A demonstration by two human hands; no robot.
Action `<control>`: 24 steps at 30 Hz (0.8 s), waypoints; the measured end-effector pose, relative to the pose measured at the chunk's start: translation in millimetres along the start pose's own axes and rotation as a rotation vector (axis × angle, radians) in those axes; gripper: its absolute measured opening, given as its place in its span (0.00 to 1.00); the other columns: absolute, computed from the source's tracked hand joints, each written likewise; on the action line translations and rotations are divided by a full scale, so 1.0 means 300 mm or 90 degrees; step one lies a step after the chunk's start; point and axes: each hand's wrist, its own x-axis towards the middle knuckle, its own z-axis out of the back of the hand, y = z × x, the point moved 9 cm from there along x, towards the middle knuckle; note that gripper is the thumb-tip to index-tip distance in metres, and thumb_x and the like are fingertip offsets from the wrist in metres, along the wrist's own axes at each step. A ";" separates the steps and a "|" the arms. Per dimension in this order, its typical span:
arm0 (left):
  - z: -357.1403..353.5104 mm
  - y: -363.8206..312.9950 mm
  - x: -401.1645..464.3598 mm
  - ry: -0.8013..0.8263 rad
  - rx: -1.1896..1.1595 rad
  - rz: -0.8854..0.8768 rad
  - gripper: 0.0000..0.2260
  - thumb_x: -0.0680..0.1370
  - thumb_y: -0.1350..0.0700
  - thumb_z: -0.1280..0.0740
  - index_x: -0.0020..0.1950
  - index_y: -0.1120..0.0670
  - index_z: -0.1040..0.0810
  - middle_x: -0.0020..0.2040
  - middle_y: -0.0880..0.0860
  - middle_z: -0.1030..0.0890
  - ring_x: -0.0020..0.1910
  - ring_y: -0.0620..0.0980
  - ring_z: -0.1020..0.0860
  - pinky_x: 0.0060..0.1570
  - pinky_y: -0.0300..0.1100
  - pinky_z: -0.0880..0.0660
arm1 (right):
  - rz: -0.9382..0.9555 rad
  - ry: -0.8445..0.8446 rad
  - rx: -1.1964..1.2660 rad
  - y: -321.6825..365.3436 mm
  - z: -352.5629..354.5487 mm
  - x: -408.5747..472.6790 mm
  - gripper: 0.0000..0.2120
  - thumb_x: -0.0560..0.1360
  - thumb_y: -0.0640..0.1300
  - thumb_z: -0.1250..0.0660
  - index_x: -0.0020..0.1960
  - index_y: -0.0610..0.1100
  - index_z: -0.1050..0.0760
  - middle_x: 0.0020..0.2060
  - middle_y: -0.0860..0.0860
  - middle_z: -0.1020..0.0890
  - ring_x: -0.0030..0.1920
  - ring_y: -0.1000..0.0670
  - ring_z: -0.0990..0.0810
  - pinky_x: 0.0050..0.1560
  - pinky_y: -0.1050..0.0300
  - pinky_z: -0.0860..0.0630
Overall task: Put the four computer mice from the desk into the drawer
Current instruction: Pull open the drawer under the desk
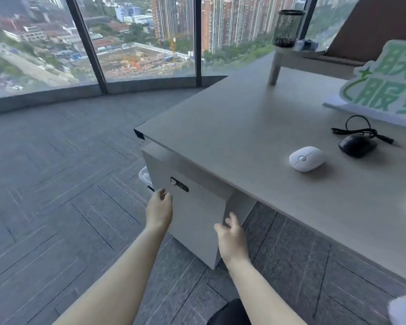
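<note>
A white mouse (306,159) and a corded black mouse (357,145) lie side by side on the grey counter (220,127). Both hands, left hand (159,211) and right hand (232,240), loosely spread, reach the cabinet (197,219) below; windows (148,36) beyond.

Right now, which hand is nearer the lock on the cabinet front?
Left. The left hand sits just below and left of the lock; the right hand is farther down, at the cabinet's right edge.
</note>
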 end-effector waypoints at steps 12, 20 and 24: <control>-0.135 0.089 0.273 -0.036 -0.246 0.190 0.09 0.80 0.54 0.41 0.44 0.58 0.27 0.39 0.55 0.24 0.42 0.57 0.23 0.50 0.54 0.21 | 0.012 -0.089 0.047 -0.017 -0.016 0.109 0.23 0.75 0.35 0.39 0.70 0.44 0.31 0.63 0.48 0.21 0.63 0.50 0.23 0.57 0.57 0.26; -0.159 0.131 0.306 -0.028 -0.304 0.230 0.08 0.81 0.56 0.39 0.56 0.59 0.28 0.48 0.56 0.26 0.53 0.58 0.23 0.46 0.59 0.19 | 0.015 -0.092 0.029 -0.032 -0.026 0.099 0.21 0.73 0.36 0.39 0.66 0.46 0.29 0.61 0.50 0.20 0.63 0.50 0.22 0.59 0.53 0.23; -0.088 0.180 0.252 -0.056 -0.306 0.243 0.11 0.81 0.56 0.40 0.59 0.60 0.28 0.44 0.52 0.28 0.54 0.58 0.23 0.46 0.58 0.19 | 0.045 -0.033 -0.021 -0.018 -0.040 0.024 0.15 0.78 0.45 0.38 0.64 0.45 0.27 0.59 0.52 0.19 0.59 0.53 0.22 0.57 0.59 0.25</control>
